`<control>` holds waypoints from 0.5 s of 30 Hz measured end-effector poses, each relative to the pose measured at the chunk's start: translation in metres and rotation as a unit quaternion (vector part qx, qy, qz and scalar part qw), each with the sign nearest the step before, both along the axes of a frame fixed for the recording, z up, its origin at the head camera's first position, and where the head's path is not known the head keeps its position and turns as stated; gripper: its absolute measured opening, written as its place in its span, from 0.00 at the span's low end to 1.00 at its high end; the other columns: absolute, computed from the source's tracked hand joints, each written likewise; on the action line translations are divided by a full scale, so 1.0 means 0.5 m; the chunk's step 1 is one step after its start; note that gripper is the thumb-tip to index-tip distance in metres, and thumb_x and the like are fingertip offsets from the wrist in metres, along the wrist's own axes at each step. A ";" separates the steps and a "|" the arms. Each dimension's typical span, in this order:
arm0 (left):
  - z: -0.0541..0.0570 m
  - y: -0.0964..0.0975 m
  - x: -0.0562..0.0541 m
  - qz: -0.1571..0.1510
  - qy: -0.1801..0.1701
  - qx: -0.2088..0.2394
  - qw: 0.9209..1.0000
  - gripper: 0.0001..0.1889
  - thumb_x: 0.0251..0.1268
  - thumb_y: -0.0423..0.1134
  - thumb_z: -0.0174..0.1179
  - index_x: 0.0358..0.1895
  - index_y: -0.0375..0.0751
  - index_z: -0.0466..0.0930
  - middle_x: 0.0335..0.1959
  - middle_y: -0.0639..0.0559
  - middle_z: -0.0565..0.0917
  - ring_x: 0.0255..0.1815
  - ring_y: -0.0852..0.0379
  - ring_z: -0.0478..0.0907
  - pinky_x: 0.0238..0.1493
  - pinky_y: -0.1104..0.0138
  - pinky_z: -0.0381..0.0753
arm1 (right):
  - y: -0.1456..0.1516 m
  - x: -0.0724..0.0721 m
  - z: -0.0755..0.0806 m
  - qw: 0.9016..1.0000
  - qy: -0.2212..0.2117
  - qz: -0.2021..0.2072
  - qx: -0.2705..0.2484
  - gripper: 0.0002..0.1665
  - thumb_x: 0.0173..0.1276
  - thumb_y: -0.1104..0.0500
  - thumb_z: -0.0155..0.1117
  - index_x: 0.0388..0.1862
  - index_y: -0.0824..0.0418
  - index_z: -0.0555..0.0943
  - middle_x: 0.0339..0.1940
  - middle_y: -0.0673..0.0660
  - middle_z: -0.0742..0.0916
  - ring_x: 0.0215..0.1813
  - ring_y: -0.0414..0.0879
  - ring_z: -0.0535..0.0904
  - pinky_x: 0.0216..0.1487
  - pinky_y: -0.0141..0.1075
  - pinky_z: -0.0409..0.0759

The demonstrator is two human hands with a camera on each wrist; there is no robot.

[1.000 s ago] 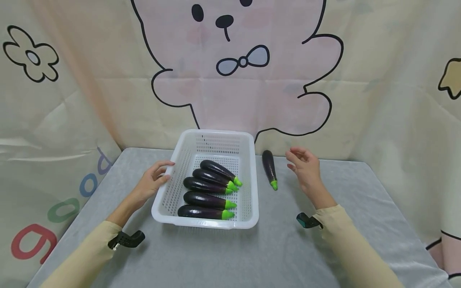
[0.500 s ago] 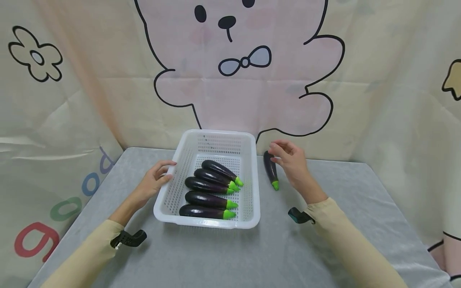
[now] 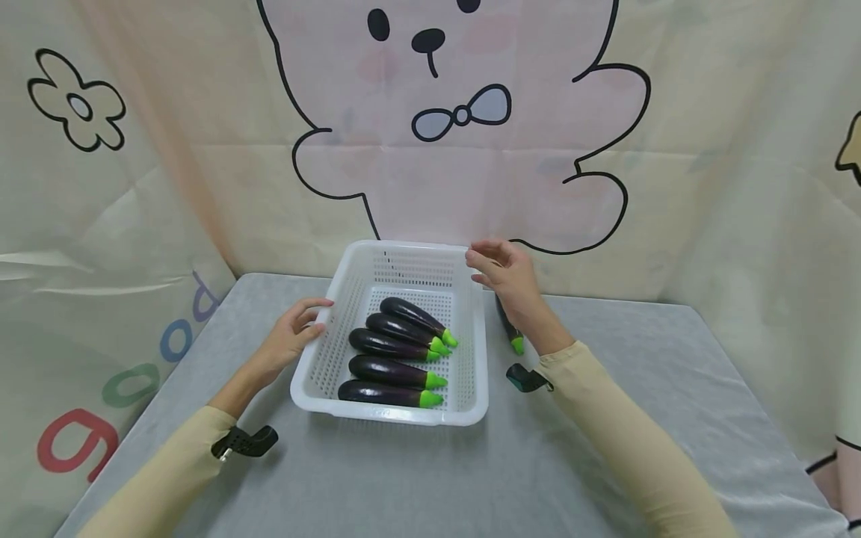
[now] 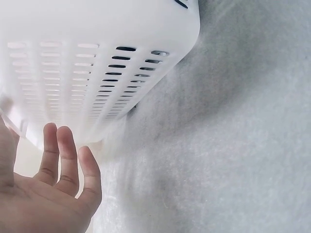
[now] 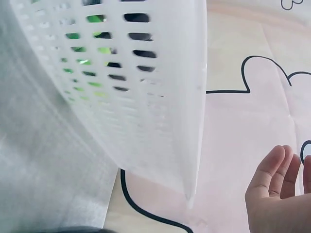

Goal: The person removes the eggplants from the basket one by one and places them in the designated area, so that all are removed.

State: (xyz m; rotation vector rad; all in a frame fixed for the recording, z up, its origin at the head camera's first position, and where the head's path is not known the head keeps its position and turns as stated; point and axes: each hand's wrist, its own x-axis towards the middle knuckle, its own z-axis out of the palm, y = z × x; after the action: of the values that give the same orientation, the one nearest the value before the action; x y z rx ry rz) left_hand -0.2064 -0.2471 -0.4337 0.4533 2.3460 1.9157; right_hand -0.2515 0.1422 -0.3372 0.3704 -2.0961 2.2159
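Observation:
A white perforated plastic basket [image 3: 389,413] stands on the grey cloth, with several dark purple eggplants [image 3: 386,371] lying side by side in it, green stem ends to the right. My left hand [image 3: 285,340] holds the basket's left rim at thumb and forefinger; in the left wrist view its other fingers [image 4: 68,158] stand apart from the wall. Over the far right corner of the basket is my right hand [image 3: 507,280], holding nothing, fingers loosely bent. Another eggplant [image 3: 509,326] lies on the cloth right of the basket, partly hidden beneath the right hand.
Grey cloth covers the table [image 3: 639,373]. Behind it hangs a curtain [image 3: 430,179] printed with a bear, close to the basket's far side. A dark camera mount is strapped to each wrist.
My right hand has moved left, passing over the loose eggplant to the basket's far right corner. The left hand stays at the left rim. The head view has shifted slightly.

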 end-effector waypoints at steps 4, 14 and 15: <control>0.002 0.000 0.001 -0.002 0.000 -0.001 1.000 0.22 0.79 0.33 0.54 0.70 0.36 0.64 0.59 0.25 0.72 0.49 0.42 0.80 0.42 0.58 0.82 | -0.021 -0.013 0.009 1.000 0.004 0.012 0.007 0.23 0.70 0.59 0.72 0.59 0.67 0.78 0.54 0.61 0.82 0.56 0.54 0.80 0.56 0.47 0.79; 0.004 0.000 0.002 0.000 -0.005 -0.005 1.000 0.22 0.79 0.34 0.55 0.70 0.36 0.64 0.59 0.25 0.72 0.49 0.40 0.79 0.42 0.57 0.82 | -0.070 -0.040 0.017 0.999 -0.005 0.043 0.026 0.20 0.69 0.61 0.72 0.56 0.67 0.80 0.54 0.61 0.82 0.54 0.54 0.80 0.55 0.47 0.80; 0.004 -0.001 0.002 0.000 -0.006 -0.005 1.000 0.22 0.79 0.34 0.55 0.70 0.37 0.64 0.59 0.25 0.72 0.50 0.40 0.79 0.42 0.57 0.82 | -0.074 -0.042 0.017 0.999 -0.008 0.045 0.029 0.20 0.69 0.60 0.72 0.56 0.67 0.80 0.54 0.61 0.82 0.55 0.55 0.80 0.55 0.47 0.80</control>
State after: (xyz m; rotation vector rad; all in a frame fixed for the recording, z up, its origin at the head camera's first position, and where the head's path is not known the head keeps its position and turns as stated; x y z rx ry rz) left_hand -0.2053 -0.2475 -0.4318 0.4397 2.3473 1.8992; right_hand -0.2724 0.1053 -0.3285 0.4606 -2.1970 2.2168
